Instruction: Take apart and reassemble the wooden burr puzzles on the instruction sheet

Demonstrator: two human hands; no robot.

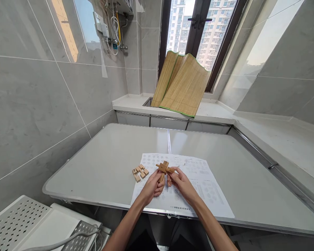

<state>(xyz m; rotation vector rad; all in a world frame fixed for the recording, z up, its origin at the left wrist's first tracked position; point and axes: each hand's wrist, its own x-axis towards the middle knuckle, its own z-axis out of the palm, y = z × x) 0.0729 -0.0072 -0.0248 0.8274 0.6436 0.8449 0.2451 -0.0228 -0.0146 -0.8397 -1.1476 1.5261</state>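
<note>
My left hand (154, 187) and my right hand (180, 182) hold a small cross-shaped wooden puzzle (164, 168) together, just above a printed instruction sheet (199, 184). The left fingers pinch its lower stick; the right fingertips grip the end of its right arm. Several loose wooden puzzle pieces (140, 172) lie in a small cluster on the sheet's left edge, a little left of my left hand.
The sheet lies on a grey folding table (104, 164) with a seam down its middle. Behind it a white counter (217, 111) carries a folded bamboo mat (181, 83) leaning against the window. A perforated white rack (18, 223) stands at lower left. Tiled walls close both sides.
</note>
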